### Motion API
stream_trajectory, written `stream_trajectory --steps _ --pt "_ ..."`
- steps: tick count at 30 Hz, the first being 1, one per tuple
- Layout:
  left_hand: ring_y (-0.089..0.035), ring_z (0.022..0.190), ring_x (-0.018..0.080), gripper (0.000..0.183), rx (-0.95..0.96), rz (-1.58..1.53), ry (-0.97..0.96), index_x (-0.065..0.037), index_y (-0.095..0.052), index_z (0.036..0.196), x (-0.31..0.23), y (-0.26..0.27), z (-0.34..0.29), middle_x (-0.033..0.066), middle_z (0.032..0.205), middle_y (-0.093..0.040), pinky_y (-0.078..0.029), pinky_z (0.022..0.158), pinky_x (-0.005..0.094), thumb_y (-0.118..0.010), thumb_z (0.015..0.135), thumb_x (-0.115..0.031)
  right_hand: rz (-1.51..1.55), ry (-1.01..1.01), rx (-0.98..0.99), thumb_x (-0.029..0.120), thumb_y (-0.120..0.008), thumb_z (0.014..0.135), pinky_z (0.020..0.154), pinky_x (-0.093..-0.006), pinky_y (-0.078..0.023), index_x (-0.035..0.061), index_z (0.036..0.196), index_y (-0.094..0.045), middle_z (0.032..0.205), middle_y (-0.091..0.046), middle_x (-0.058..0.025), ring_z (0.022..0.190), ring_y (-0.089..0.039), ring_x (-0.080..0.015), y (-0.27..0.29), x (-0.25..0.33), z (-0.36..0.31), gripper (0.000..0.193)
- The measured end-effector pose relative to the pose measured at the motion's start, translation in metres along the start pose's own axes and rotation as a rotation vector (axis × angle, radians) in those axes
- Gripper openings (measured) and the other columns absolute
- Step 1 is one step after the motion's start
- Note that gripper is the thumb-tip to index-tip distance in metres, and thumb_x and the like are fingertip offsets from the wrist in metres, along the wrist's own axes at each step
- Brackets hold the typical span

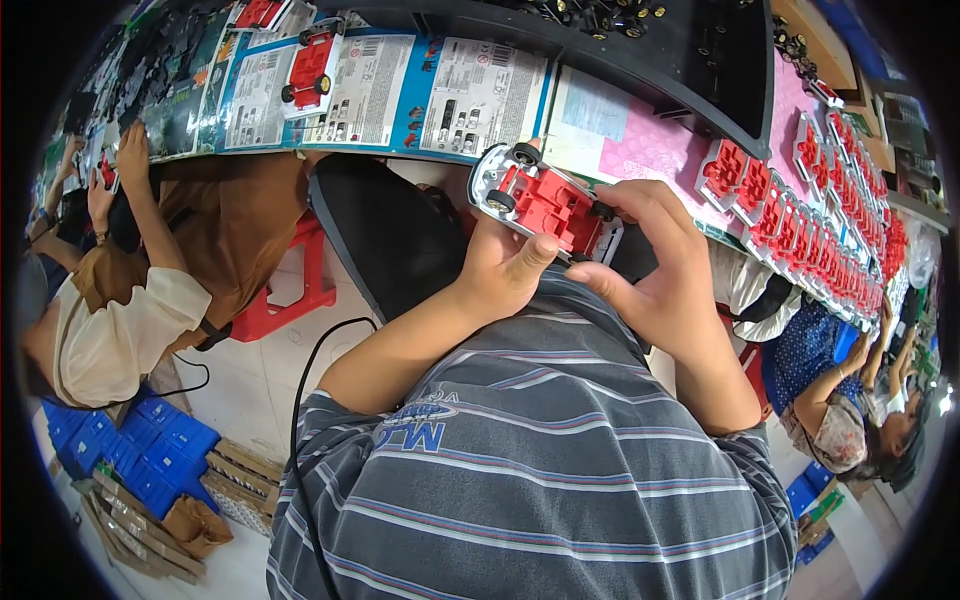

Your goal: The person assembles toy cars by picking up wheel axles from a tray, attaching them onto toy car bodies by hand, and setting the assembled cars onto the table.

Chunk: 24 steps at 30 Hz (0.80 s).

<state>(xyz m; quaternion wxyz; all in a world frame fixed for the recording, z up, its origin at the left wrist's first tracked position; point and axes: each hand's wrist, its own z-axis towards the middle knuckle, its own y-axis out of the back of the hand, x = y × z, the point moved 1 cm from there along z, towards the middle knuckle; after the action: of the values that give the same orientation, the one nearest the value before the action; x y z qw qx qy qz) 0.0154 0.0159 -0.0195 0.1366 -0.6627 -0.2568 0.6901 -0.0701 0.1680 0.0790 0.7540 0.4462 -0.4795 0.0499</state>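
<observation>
An upside-down toy car (550,205) with a white body and a red underside is held above my lap, near the table's edge. Black wheels with gold-coloured hubs show at its left end, and a dark wheel sits at its right end. My left hand (500,268) grips the car from below, with the thumb laid along its near side. Around the right end curves my right hand (668,262), its index finger at the wheel there and its thumb at the near corner. Another car (311,68), also wheels-up, lies on the table to the left.
A black tray (690,70) with small gold-hubbed wheels (610,15) stands at the back. Rows of red-and-white car bodies (790,225) cover the right side. Co-workers sit on both sides. A red stool (300,275) and blue boxes (150,450) are at left.
</observation>
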Motion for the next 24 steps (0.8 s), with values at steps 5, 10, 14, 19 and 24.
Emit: stream_trajectory --steps 5,10,14,19,24 --pt "-0.055 0.128 0.0264 0.109 0.054 -0.006 0.027 -0.005 -0.008 0.160 -0.005 0.000 0.001 0.0156 0.140 -0.051 -0.047 0.108 0.0425 -0.070 0.086 -0.056 -0.025 0.046 -0.059 0.023 -0.088 0.071 0.084 -0.0379 -0.054 -0.0021 0.114 -0.064 0.106 -0.064 -0.0162 0.097 -0.065 -0.0334 0.004 0.006 0.013 0.055" --pt "-0.059 0.115 0.0192 0.065 0.179 0.075 -0.078 0.000 -0.044 0.137 0.006 0.004 0.000 0.0098 0.129 -0.057 -0.049 0.097 0.0341 -0.071 0.092 -0.040 -0.006 0.123 -0.053 0.019 -0.085 0.074 0.084 -0.0368 -0.053 -0.0021 0.111 -0.065 0.108 -0.066 -0.0174 0.097 -0.066 -0.0321 -0.016 0.009 0.041 0.047" --pt "-0.057 0.118 0.0195 0.063 0.152 0.125 -0.094 0.000 -0.045 0.136 0.008 0.006 -0.004 0.0102 0.129 -0.057 -0.048 0.099 0.0356 -0.073 0.092 -0.035 -0.006 0.031 0.058 0.017 -0.086 0.073 0.082 -0.0360 -0.054 -0.0021 0.109 -0.066 0.101 -0.068 -0.0167 0.093 -0.068 -0.0328 -0.018 0.011 0.048 0.045" --pt "-0.054 0.123 0.0203 0.071 0.172 0.053 -0.053 0.000 -0.039 0.142 0.008 0.010 -0.004 0.0112 0.134 -0.054 -0.046 0.103 0.0359 -0.073 0.092 -0.037 0.022 0.063 0.035 0.018 -0.085 0.075 0.080 -0.0350 -0.055 -0.0018 0.110 -0.067 0.099 -0.069 -0.0160 0.091 -0.068 -0.0295 -0.019 0.008 0.047 0.045" --pt "-0.053 0.127 0.0206 0.084 0.143 -0.141 0.036 0.002 -0.018 0.157 -0.008 0.017 0.002 0.0135 0.138 -0.052 -0.042 0.107 0.0349 -0.058 0.101 -0.045 0.136 -0.013 -0.075 0.016 -0.081 0.081 0.076 -0.0336 -0.053 -0.0018 0.106 -0.068 0.096 -0.069 -0.0142 0.087 -0.067 -0.0244 -0.008 -0.016 0.036 0.033"
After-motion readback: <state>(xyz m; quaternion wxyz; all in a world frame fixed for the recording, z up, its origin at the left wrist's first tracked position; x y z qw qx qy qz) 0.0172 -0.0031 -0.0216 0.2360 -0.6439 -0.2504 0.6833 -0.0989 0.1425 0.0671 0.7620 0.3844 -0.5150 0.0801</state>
